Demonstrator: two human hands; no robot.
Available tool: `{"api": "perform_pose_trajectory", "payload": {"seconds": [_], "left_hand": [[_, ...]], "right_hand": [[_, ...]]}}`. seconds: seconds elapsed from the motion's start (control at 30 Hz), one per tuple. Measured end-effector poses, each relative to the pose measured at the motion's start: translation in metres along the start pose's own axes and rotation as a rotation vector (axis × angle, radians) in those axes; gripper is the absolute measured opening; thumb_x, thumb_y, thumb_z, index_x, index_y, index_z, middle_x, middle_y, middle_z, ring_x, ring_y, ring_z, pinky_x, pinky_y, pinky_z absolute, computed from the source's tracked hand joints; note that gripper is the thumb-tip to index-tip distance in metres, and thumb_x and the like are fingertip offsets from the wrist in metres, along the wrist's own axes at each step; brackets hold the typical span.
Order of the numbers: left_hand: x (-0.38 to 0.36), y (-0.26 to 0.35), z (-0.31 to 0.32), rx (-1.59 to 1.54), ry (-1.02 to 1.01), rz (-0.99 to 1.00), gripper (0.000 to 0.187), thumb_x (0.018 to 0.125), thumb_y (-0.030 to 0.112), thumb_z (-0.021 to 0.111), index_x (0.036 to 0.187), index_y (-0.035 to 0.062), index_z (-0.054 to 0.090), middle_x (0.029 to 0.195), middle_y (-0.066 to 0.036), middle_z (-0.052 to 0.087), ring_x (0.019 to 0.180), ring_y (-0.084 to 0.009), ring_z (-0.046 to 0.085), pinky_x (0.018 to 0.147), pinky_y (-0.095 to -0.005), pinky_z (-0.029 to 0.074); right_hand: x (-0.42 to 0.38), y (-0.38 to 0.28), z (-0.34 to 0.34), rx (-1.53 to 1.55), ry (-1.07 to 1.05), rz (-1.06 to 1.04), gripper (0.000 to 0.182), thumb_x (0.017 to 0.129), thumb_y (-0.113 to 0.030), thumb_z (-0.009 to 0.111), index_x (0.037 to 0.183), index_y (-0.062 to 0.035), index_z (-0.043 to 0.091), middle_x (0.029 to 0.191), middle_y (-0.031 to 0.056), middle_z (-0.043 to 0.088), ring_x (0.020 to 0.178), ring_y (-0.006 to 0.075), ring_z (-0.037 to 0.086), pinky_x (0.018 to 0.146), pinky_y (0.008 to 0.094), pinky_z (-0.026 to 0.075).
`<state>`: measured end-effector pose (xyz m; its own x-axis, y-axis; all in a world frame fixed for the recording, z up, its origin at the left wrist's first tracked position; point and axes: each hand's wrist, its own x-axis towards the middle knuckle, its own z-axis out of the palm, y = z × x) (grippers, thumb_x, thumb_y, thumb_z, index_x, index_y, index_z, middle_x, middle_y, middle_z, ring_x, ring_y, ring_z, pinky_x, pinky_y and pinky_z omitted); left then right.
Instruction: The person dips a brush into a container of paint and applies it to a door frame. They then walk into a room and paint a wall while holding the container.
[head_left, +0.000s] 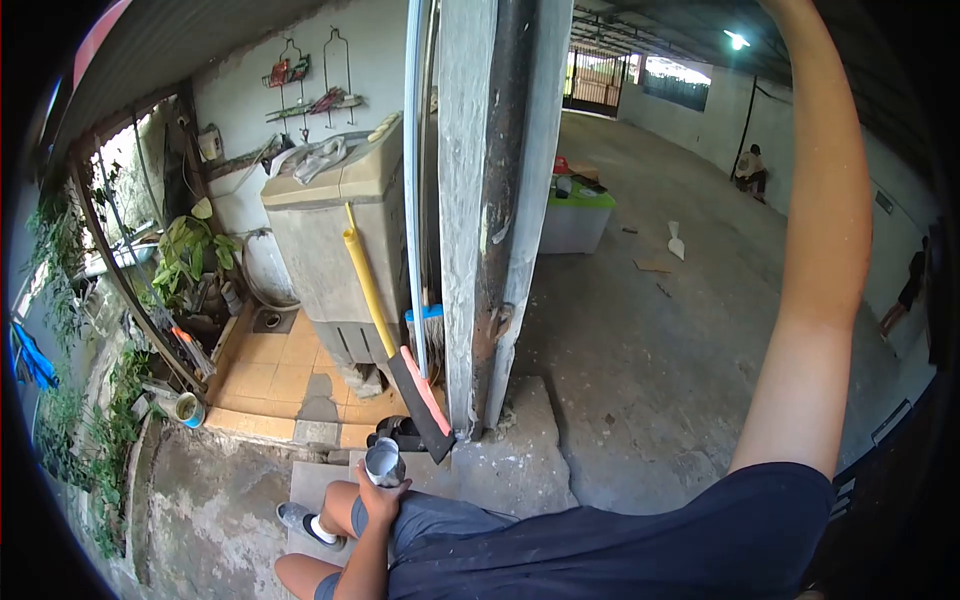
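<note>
My left hand (380, 494) is wrapped round a small can (385, 464) with pale grey stuff inside, held above my lap. My right arm is raised and leaves the frame at the top right, so its hand is out of sight. In front of me stands a metal post (507, 200), dark along its middle and patchy grey-white on both sides. A black-and-pink squeegee or broom head (425, 405) leans near its foot, beside a yellow pole (368, 285).
Left of the post are a washing machine (325, 240), orange tiles (260, 385), plants (190, 250) and a small bucket (189, 409). Behind it to the right is a clear bin with a green lid (585, 200). A seated person (750, 170) and another person (908, 285) are farther off.
</note>
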<state>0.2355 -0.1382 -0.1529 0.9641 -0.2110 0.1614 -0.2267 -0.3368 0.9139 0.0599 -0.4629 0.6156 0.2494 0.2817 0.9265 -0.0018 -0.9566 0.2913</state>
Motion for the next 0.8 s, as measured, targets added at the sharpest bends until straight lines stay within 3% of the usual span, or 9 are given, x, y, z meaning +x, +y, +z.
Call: {"api": "perform_pose_trajectory", "payload": {"seconds": [0.1,0.13,0.27,0.33,0.4,0.5,0.6,0.7,0.8], "left_hand": [[0.001,-0.006,0.0,0.002,-0.01,0.041,0.12,0.054,0.022,0.101,0.148,-0.0056,0.031,0.135,-0.023,0.053,0.126,-0.0379,0.056,0.108,-0.0428,0.045],[0.002,-0.007,0.0,-0.005,-0.002,0.047,0.12,0.054,0.022,0.101,0.148,-0.0056,0.031,0.135,-0.023,0.053,0.126,-0.0379,0.056,0.108,-0.0428,0.045],[0.001,-0.006,-0.001,-0.075,0.014,0.032,0.12,0.054,0.02,0.101,0.148,-0.005,0.03,0.135,-0.023,0.053,0.126,-0.0373,0.056,0.108,-0.0428,0.045],[0.0,-0.004,-0.002,-0.037,0.014,0.004,0.12,0.054,0.021,0.101,0.148,-0.0048,0.03,0.135,-0.023,0.053,0.126,-0.0372,0.057,0.108,-0.0426,0.045],[-0.002,-0.001,-0.004,-0.018,0.029,0.006,0.121,0.053,0.021,0.102,0.148,-0.0048,0.03,0.135,-0.022,0.053,0.126,-0.0371,0.057,0.108,-0.0424,0.045],[0.001,-0.001,-0.005,0.024,0.037,0.036,0.121,0.053,0.022,0.102,0.147,-0.0054,0.031,0.135,-0.022,0.053,0.125,-0.037,0.057,0.108,-0.0421,0.045],[-0.002,0.006,-0.006,-0.004,0.021,0.003,0.121,0.053,0.024,0.102,0.147,-0.0063,0.031,0.135,-0.022,0.053,0.125,-0.0367,0.057,0.108,-0.0418,0.045],[-0.002,0.006,-0.004,0.017,0.044,0.012,0.119,0.053,0.024,0.102,0.146,-0.0057,0.032,0.134,-0.022,0.054,0.125,-0.0361,0.057,0.107,-0.0416,0.046],[-0.002,0.011,-0.003,-0.008,0.05,0.015,0.119,0.054,0.022,0.101,0.146,-0.0049,0.032,0.134,-0.021,0.054,0.125,-0.0356,0.057,0.107,-0.0415,0.046]], "right_hand": [[-0.002,0.003,0.014,0.032,0.088,-0.045,0.008,0.094,-0.008,0.072,0.098,-0.003,0.075,0.092,0.0067,0.076,0.088,0.0173,0.07,0.08,0.0312,0.055],[-0.003,-0.003,0.014,-0.031,-0.011,-0.034,0.008,0.092,-0.009,0.073,0.095,-0.0019,0.075,0.091,0.0091,0.076,0.088,0.0188,0.071,0.08,0.0312,0.055],[-0.03,0.032,0.044,-0.076,-0.031,-0.563,0.011,0.086,-0.009,0.076,0.093,-0.0015,0.074,0.09,0.0139,0.074,0.085,0.0247,0.071,0.079,0.0349,0.055],[-0.062,0.025,0.047,-0.106,-0.129,-0.533,0.023,0.081,-0.009,0.078,0.103,-0.0103,0.077,0.107,0.0108,0.075,0.096,0.027,0.072,0.089,0.0368,0.058],[-0.106,0.009,0.05,-0.16,-0.236,-0.397,0.025,0.077,-0.003,0.074,0.102,-0.0079,0.075,0.108,0.0154,0.073,0.102,0.0335,0.07,0.093,0.0393,0.057],[-0.133,-0.042,0.03,-0.15,-0.288,-0.413,0.021,0.08,0.001,0.07,0.099,-0.0057,0.074,0.104,0.0169,0.073,0.098,0.0339,0.071,0.089,0.0386,0.058],[-0.131,-0.065,0.013,0.048,-0.31,-0.342,0.021,0.078,0.001,0.074,0.099,-0.0045,0.074,0.101,0.016,0.074,0.092,0.0327,0.073,0.08,0.0374,0.059],[-0.117,-0.076,0.017,0.218,-0.196,-0.462,0.016,0.077,0.0,0.081,0.091,-0.0007,0.073,0.096,0.0179,0.076,0.081,0.0287,0.075,0.069,0.0329,0.06],[-0.095,-0.066,0.048,0.398,-0.391,-0.41,0.017,0.082,-0.008,0.08,0.098,-0.0048,0.076,0.089,0.0137,0.076,0.079,0.0243,0.074,0.073,0.0335,0.06]]}}
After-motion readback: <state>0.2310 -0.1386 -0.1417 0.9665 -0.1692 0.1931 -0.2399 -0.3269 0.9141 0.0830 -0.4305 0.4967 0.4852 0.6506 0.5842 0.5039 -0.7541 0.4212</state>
